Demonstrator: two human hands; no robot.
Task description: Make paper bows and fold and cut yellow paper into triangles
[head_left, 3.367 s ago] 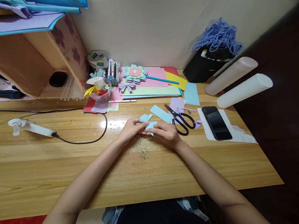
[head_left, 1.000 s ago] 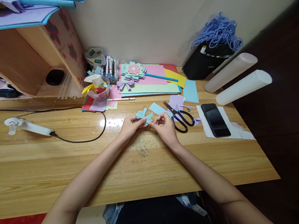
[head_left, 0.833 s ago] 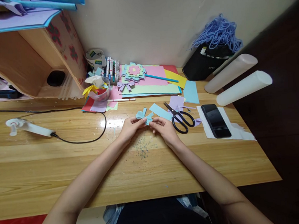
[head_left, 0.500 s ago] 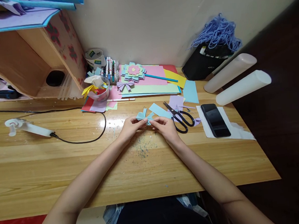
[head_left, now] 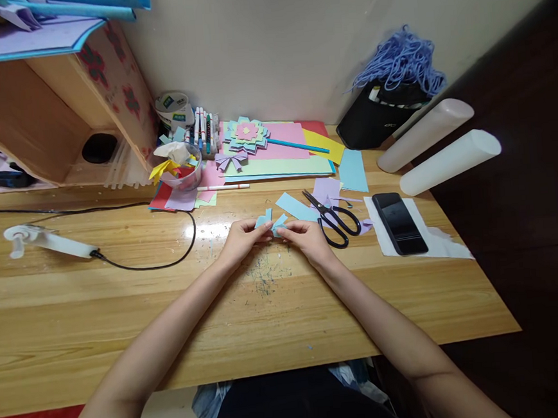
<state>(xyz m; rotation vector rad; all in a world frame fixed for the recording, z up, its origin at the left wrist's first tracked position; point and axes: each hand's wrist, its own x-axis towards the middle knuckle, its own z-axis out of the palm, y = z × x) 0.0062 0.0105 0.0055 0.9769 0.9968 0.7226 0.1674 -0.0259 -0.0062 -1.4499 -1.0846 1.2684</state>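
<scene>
A small piece of folded light-blue paper (head_left: 263, 220) is pinched between my two hands, just above the table. My left hand (head_left: 240, 241) grips its left side with thumb and fingers. On the other side my right hand (head_left: 308, 237) pinches the right part, and the fingertips of both hands nearly meet. Narrow paper ends stick up from the piece; its lower part is hidden by my fingers. Black-handled scissors (head_left: 332, 218) lie open to the right of my right hand. A flat light-blue strip (head_left: 294, 206) lies behind that hand, partly under the scissors.
A phone (head_left: 400, 223) rests on white paper at the right. At the back are a layered paper flower (head_left: 245, 134), a purple paper bow (head_left: 231, 162) and coloured sheets. A plastic cup (head_left: 190, 177) holds paper scraps. A corded white glue gun (head_left: 52, 240) lies left.
The view has shifted slightly. My hands still hold the blue paper in nearly the same place; its upright ends have changed angle a little.
</scene>
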